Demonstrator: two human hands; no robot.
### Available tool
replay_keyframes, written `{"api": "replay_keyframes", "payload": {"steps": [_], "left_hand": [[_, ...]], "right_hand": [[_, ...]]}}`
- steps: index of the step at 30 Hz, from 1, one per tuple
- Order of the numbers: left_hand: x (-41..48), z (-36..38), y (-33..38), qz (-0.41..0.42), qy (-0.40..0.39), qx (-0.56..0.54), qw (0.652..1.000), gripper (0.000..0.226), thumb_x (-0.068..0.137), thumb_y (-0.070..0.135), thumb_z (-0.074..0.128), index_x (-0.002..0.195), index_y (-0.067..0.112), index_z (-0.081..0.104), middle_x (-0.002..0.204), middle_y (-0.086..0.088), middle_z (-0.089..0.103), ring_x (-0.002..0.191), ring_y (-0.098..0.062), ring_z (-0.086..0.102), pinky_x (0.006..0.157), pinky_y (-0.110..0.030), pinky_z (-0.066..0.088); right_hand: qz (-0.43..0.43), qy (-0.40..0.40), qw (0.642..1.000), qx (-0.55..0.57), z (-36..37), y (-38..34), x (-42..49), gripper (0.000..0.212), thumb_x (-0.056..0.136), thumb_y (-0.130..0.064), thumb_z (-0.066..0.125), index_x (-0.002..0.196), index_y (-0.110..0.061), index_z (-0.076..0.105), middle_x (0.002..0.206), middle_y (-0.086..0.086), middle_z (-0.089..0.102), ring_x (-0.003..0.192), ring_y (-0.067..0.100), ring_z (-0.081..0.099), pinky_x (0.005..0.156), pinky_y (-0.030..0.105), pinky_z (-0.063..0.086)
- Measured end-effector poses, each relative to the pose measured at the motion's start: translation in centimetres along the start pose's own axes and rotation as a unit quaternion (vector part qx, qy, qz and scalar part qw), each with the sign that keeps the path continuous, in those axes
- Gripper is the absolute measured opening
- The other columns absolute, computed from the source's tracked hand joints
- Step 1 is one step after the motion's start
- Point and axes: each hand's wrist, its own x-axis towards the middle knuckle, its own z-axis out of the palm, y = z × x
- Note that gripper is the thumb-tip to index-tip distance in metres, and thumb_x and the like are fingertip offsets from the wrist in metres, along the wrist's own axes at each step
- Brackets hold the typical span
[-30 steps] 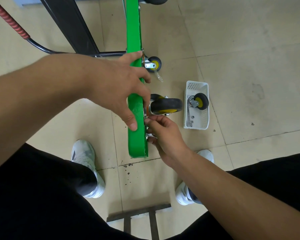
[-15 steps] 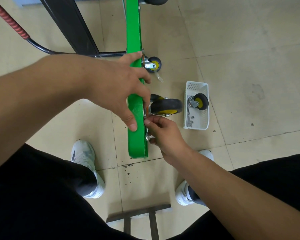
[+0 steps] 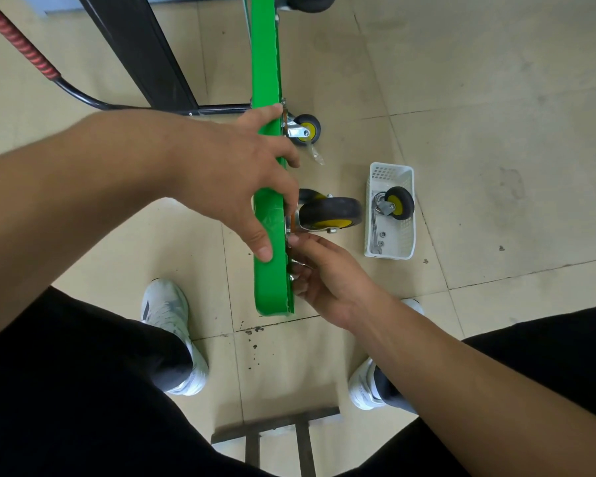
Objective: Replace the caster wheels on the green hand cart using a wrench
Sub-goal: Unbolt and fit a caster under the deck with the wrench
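My left hand [image 3: 241, 180] grips the upturned cart [image 3: 265, 63] deck, thumb on its left face. My right hand [image 3: 327, 273] pinches the caster [image 3: 329, 211] plate on the deck's right side. The wrench [image 3: 375, 232] lies in the basket [image 3: 389, 254], farther right.

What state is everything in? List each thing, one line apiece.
green cart deck: tipped on its edge.
left hand: grips the deck's top edge.
large caster: at the deck's underside.
right hand: fingers at large caster's plate; grip unclear.
small caster: mounted farther along.
white basket: on floor, upright.
spare caster: lying in basket.
wrench: lying in basket, untouched.
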Motion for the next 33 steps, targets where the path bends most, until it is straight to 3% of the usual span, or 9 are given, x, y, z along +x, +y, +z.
{"api": "replay_keyframes", "payload": {"steps": [3, 7, 11, 15, 23, 29, 33], "left_hand": [[0.07, -0.04, 0.04, -0.004, -0.004, 0.003, 1.0, 0.081, 0.056, 0.088, 0.036, 0.129, 0.055, 0.048, 0.157, 0.01, 0.022, 0.143, -0.008, -0.009, 0.073, -0.009, -0.043], [0.11, -0.11, 0.13, -0.001, -0.004, 0.007, 1.0, 0.083, 0.054, 0.089, 0.033, 0.128, 0.055, 0.049, 0.157, 0.01, 0.021, 0.143, -0.008, -0.009, 0.073, -0.01, -0.043], [0.06, -0.14, 0.13, 0.003, -0.003, 0.002, 1.0, 0.083, 0.053, 0.09, 0.032, 0.127, 0.057, 0.048, 0.158, 0.01, 0.021, 0.142, -0.007, -0.01, 0.075, -0.011, -0.044], [0.09, -0.03, 0.1, 0.007, 0.002, 0.007, 1.0, 0.084, 0.052, 0.09, 0.031, 0.127, 0.056, 0.049, 0.157, 0.01, 0.022, 0.147, -0.015, -0.009, 0.078, -0.013, -0.044], [0.21, -0.07, -0.05, 0.007, 0.0, 0.01, 1.0, 0.082, 0.055, 0.089, 0.033, 0.128, 0.056, 0.048, 0.158, 0.008, 0.021, 0.145, -0.011, -0.009, 0.075, -0.012, -0.044], [0.17, -0.03, 0.02, 0.006, -0.002, 0.005, 1.0, 0.084, 0.053, 0.09, 0.032, 0.128, 0.056, 0.048, 0.158, 0.01, 0.021, 0.143, -0.01, -0.012, 0.079, -0.014, -0.043], [0.14, -0.06, 0.05, 0.009, 0.0, 0.007, 1.0, 0.084, 0.052, 0.091, 0.032, 0.128, 0.057, 0.048, 0.157, 0.009, 0.021, 0.139, -0.004, -0.011, 0.079, -0.013, -0.044]], "right_hand": [[-0.003, 0.009, 0.999, -0.04, 0.08, 0.11, -0.17, 0.046, 0.091, -0.031, 0.077, 0.128, -0.008, 0.064, 0.107, 0.007, 0.069, 0.081, 0.02, 0.057, 0.054, 0.026, 0.039], [-0.011, 0.03, 0.996, -0.088, 0.01, -0.01, -0.56, 0.032, 0.093, -0.037, 0.074, 0.11, -0.011, 0.066, 0.101, 0.006, 0.07, 0.069, 0.014, 0.059, 0.056, 0.028, 0.039], [-0.025, 0.041, 0.994, -0.1, 0.09, -0.14, -0.54, 0.027, 0.094, -0.032, 0.073, 0.108, -0.01, 0.07, 0.098, 0.005, 0.067, 0.071, 0.014, 0.049, 0.056, 0.026, 0.037], [-0.024, 0.037, 0.995, -0.093, 0.07, -0.2, -0.52, 0.022, 0.095, -0.027, 0.072, 0.11, -0.011, 0.071, 0.1, 0.006, 0.067, 0.08, 0.019, 0.049, 0.056, 0.026, 0.038], [-0.027, 0.036, 0.996, -0.072, -0.01, -0.1, -0.01, 0.009, 0.097, -0.011, 0.066, 0.104, -0.015, 0.07, 0.104, 0.008, 0.067, 0.085, 0.021, 0.049, 0.053, 0.024, 0.04], [0.001, 0.02, 1.0, 0.023, 0.04, -0.16, -0.06, 0.022, 0.097, 0.003, 0.058, 0.108, -0.012, 0.069, 0.092, 0.007, 0.063, 0.05, 0.007, 0.046, 0.048, 0.021, 0.036], [0.007, 0.019, 0.999, 0.041, 0.32, -0.16, -0.23, 0.025, 0.097, -0.001, 0.058, 0.117, -0.011, 0.067, 0.085, 0.005, 0.059, 0.047, 0.006, 0.046, 0.046, 0.021, 0.036]]}}
